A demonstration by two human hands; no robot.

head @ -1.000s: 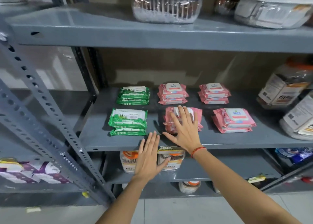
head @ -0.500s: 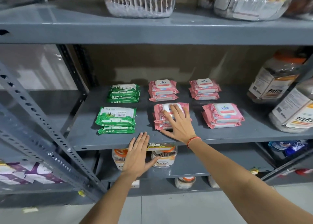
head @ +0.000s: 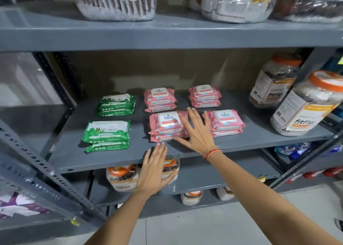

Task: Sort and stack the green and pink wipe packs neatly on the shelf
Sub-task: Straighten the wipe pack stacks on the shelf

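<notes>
On the grey middle shelf (head: pixel 74 157) lie two short stacks of green wipe packs, one at the front (head: pixel 106 135) and one behind it (head: pixel 116 104). To their right are several pink stacks: front centre (head: pixel 166 126), front right (head: pixel 225 122), back centre (head: pixel 160 99), back right (head: pixel 204 95). My right hand (head: pixel 197 132) is flat with fingers spread, resting at the right edge of the front-centre pink stack. Over the shelf's front edge, my left hand (head: pixel 155 169) is open and flat, holding nothing.
Large orange-lidded jars (head: pixel 304 105) stand at the shelf's right end, with more jars (head: pixel 122 177) on the shelf below. Clear tubs (head: pixel 116 3) sit on the top shelf. A perforated grey upright (head: pixel 39 163) slants at the left.
My right hand slid from on top of the front-centre pink stack to its right edge, uncovering its white lid. My left hand stayed open near the shelf edge.
</notes>
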